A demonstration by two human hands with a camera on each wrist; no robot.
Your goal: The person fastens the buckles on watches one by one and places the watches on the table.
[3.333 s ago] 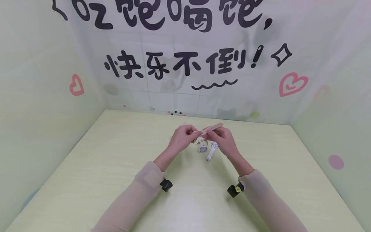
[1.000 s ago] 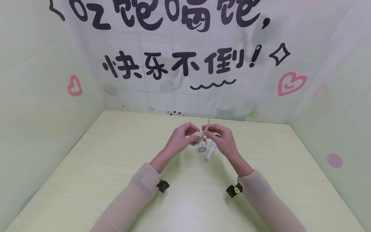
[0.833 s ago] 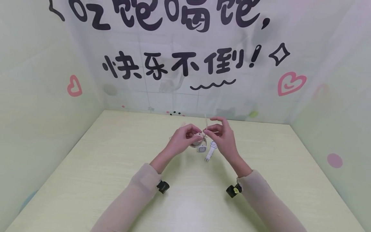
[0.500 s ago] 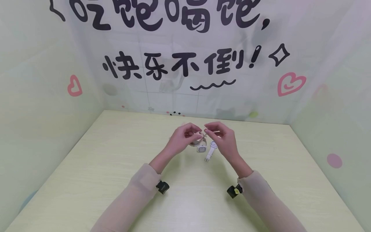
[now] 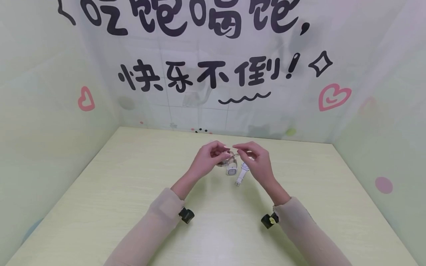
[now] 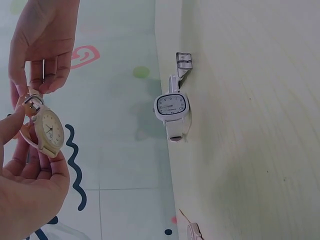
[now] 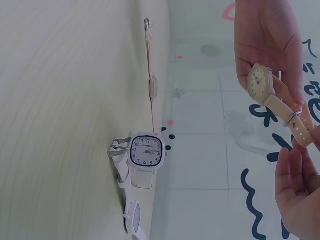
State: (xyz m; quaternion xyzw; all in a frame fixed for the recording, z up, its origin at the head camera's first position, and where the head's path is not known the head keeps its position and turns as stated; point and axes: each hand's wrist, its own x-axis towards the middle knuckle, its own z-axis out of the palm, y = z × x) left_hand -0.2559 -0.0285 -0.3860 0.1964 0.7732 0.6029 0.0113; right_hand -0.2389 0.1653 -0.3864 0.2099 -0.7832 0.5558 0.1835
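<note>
A cream wristwatch with a round dial is held up above the table between both hands. My left hand grips it by the case; in the right wrist view that hand comes from the top. At the strap end, my right hand pinches the holed strap near its metal buckle. The strap is threaded through the buckle and forms a loop. Fingers partly cover the watch in the head view.
Below the hands lie a white square-faced watch and a white round watch. A pinkish watch lies farther left, mostly hidden by the left hand in the head view. A printed backdrop stands behind the table.
The strap's free end pointed up to the right, then stood upright, and now lies low between the hands. My right index finger rose, then came back down. The left hand stays nearly in place.
</note>
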